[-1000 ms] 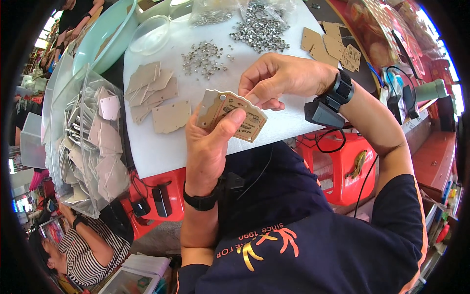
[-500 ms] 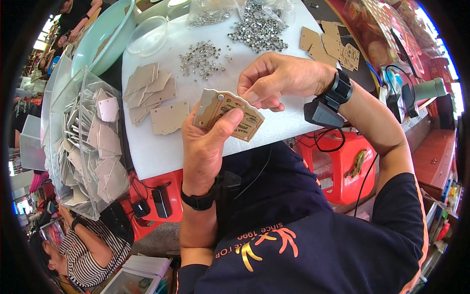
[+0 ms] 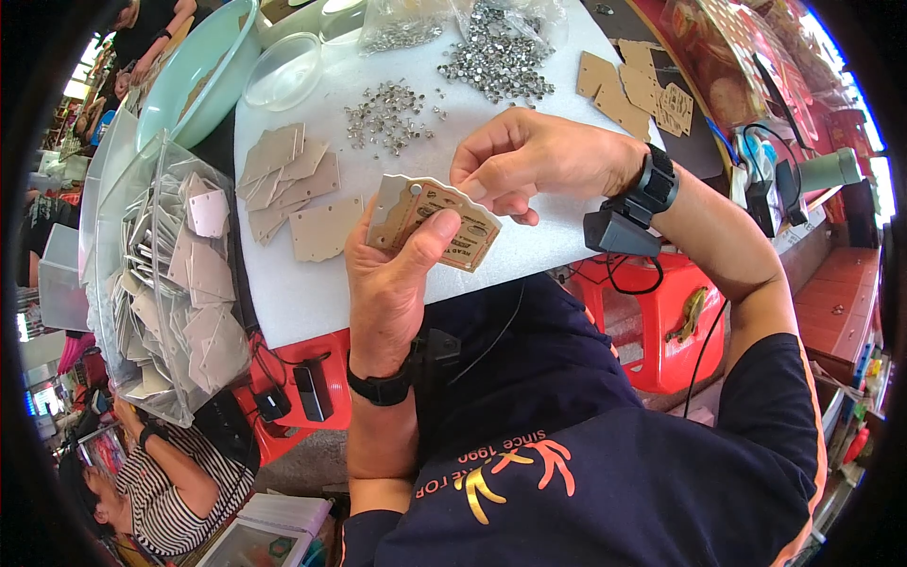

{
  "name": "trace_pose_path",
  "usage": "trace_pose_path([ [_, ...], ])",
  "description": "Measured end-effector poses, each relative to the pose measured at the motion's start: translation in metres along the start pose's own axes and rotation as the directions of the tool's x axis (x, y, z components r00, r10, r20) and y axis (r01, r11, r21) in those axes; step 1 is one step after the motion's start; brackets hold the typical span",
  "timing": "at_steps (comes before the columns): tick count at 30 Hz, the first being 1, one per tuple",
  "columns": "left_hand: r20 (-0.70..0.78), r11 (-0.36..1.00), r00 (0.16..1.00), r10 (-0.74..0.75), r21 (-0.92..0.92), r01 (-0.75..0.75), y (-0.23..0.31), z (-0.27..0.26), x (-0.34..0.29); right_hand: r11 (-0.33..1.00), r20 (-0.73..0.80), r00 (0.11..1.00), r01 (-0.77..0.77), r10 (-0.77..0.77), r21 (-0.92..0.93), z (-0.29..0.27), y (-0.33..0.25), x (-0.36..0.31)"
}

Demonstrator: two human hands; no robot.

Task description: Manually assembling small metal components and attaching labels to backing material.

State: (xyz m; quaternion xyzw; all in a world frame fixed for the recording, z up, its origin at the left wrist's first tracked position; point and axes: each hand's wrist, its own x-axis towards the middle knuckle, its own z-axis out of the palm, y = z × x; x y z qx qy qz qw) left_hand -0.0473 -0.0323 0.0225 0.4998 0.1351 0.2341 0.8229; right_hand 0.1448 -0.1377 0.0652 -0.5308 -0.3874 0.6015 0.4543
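Upright in my left hand (image 3: 387, 283) is a flat brown cardboard piece with a wavy top edge, a printed card (image 3: 452, 244). My thumb presses its printed face, and the fingers behind it are hidden. Thumb and fingertips of my right hand (image 3: 529, 161) are pinched together at the card's upper right edge; whatever lies between them is too small or hidden to make out. Beyond my hands, small shiny metal pieces (image 3: 385, 118) lie scattered on the white tabletop (image 3: 293, 302). Similar plain cards (image 3: 288, 170) are stacked loosely to the left.
A larger heap of metal pieces (image 3: 499, 66) spills from a plastic bag at the back. Left stands a clear box (image 3: 184, 404) full of cards, beside a pale green basin (image 3: 161, 123). More cards (image 3: 614, 99) lie back right. A red stool (image 3: 652, 312) and a person in stripes (image 3: 189, 496) are nearby.
The card and my left hand have shifted slightly to the left. My right hand has moved a little left too, with its fingertips still pinched at the card's edge.
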Motion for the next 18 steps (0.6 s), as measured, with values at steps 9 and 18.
trace_pose_path([
  [9, -0.017, 1.0, 1.0, 0.013, -0.004, -0.013, -0.003, -0.0021, 0.0011, 0.999, 0.02, 0.999, -0.03, 0.03, 0.038, -0.0031, 0.0045, 0.0012],
  [18, 0.008, 0.988, 0.999, -0.037, -0.151, 0.038, -0.0057, -0.001, 0.0022, 0.998, -0.02, 1.0, 0.004, -0.005, -0.063, -0.0036, 0.0032, -0.0004],
])
